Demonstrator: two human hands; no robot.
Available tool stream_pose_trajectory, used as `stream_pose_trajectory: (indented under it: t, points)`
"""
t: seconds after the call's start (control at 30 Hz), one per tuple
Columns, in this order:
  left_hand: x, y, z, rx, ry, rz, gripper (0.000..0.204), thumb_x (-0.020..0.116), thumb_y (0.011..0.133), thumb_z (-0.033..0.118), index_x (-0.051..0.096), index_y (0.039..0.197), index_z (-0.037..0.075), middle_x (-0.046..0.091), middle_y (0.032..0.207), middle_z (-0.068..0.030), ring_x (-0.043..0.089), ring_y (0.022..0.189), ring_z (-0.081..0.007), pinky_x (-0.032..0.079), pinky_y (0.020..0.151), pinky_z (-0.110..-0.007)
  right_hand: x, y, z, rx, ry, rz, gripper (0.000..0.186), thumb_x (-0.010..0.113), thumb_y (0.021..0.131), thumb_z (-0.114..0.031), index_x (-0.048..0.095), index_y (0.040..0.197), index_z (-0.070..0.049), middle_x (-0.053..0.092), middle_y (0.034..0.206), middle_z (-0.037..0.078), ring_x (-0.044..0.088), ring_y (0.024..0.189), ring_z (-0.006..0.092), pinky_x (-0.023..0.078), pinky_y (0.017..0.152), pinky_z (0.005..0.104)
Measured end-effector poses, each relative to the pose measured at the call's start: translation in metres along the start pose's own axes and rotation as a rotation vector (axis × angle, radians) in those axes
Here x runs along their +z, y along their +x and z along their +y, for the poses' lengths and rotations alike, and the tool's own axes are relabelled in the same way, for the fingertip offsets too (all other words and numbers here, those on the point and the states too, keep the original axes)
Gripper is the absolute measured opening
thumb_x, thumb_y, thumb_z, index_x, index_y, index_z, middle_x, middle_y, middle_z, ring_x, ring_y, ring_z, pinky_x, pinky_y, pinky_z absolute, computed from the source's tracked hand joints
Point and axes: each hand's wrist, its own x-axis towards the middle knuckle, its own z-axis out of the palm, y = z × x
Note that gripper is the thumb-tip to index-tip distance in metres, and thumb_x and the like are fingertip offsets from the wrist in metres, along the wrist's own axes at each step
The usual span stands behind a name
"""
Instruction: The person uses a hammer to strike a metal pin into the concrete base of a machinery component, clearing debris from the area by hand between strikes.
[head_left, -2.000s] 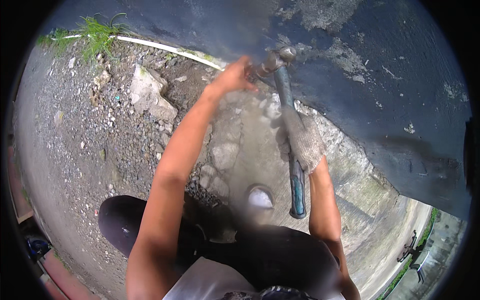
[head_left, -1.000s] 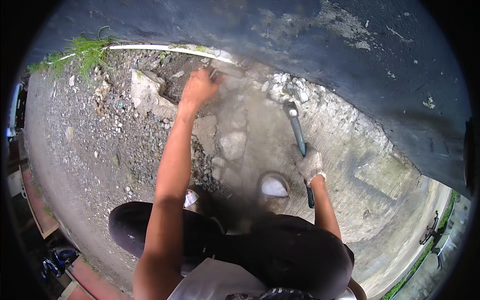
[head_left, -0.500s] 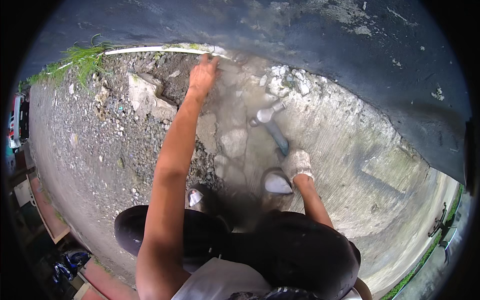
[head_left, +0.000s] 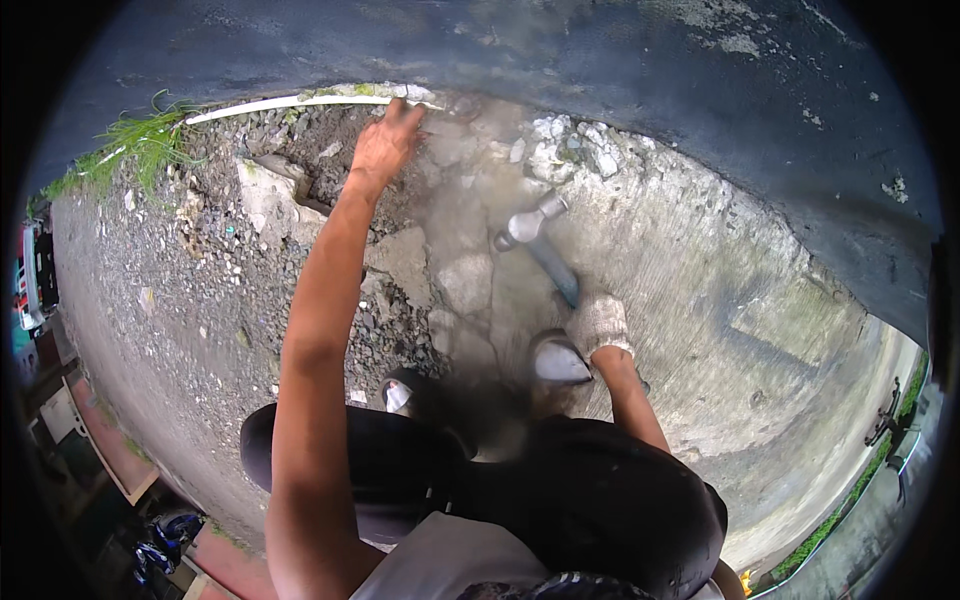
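Note:
My left hand (head_left: pixel 386 142) reaches to the foot of the dark wall, its fingers closed around a thin white pipe (head_left: pixel 290 103) close to the pipe's right end. The fingertips are partly blurred, so the grip's details are unclear. My right hand (head_left: pixel 600 324), in a pale knitted glove, is wrapped around the handle of a hammer (head_left: pixel 548 268) with a ball-shaped end. The metal head lies up and to the left of the glove, above cracked concrete. Most of the gloved fingers are hidden.
Broken concrete pieces (head_left: pixel 268 192) and loose gravel (head_left: pixel 225 265) spread on the left. A grass tuft (head_left: pixel 140 145) grows along the dark wall (head_left: pixel 480 50). White rubble (head_left: pixel 575 150) lies against it. My shoe (head_left: pixel 560 362) stands just below the hammer handle.
The view has shifted slightly, so the ground and pipe appear farther left. My left hand keeps its place at the pipe's end. The hammer stays in my right hand with little movement.

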Motion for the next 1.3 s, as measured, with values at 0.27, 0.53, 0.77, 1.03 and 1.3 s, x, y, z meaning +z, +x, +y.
stream_pose_trajectory:
  t: [0.27,0.53,0.77,1.03,1.3]
  points:
    - [0.004,-0.001,0.034,0.277,0.131,0.043,0.038,0.055,0.082,0.000,0.064,0.117,0.013,0.063,0.117,-0.0095,0.070,0.083,-0.0296,0.055,0.084,-0.044,0.006,-0.002,-0.006,-0.040,-0.010,0.044,0.041,0.061,0.092,-0.037,0.058,0.121,-0.009,0.069,0.097,0.021,0.066,0.087,0.0425,0.053,0.077,0.0514]
    - [-0.003,0.007,0.021,0.270,0.160,-0.018,0.037,0.058,0.077,-0.002,0.066,0.113,0.007,0.064,0.111,-0.0153,0.068,0.089,-0.0339,0.056,0.082,-0.043,0.002,-0.001,-0.008,0.022,0.032,-0.019,0.044,0.066,0.090,-0.031,0.057,0.125,-0.005,0.067,0.102,0.026,0.064,0.096,0.0443,0.052,0.082,0.0497]
    - [0.002,0.010,0.020,0.205,0.076,-0.050,0.037,0.055,0.076,-0.005,0.068,0.109,0.006,0.066,0.111,-0.0133,0.066,0.096,-0.0320,0.051,0.090,-0.041,0.001,-0.004,-0.006,-0.073,0.141,0.046,0.036,0.065,0.091,-0.023,0.059,0.120,-0.004,0.067,0.101,0.025,0.064,0.096,0.0443,0.052,0.082,0.0487]
    - [-0.002,-0.001,0.014,0.188,-0.210,0.143,0.023,0.067,0.087,0.007,0.071,0.110,0.007,0.069,0.106,-0.0104,0.069,0.091,-0.0289,0.056,0.078,-0.039,0.002,-0.002,-0.004,-0.057,0.101,0.054,0.034,0.065,0.090,-0.025,0.059,0.117,-0.004,0.067,0.098,0.027,0.064,0.095,0.0461,0.051,0.081,0.0509]
    - [-0.110,-0.011,0.077,0.020,-1.251,0.534,0.028,0.057,0.102,0.026,0.070,0.114,0.006,0.053,0.064,0.0043,0.046,0.058,-0.0019,0.037,0.050,-0.020,-0.010,-0.013,-0.011,-0.054,0.186,0.063,0.034,0.064,0.088,-0.024,0.063,0.113,-0.002,0.066,0.102,0.027,0.064,0.094,0.0452,0.051,0.081,0.0498]
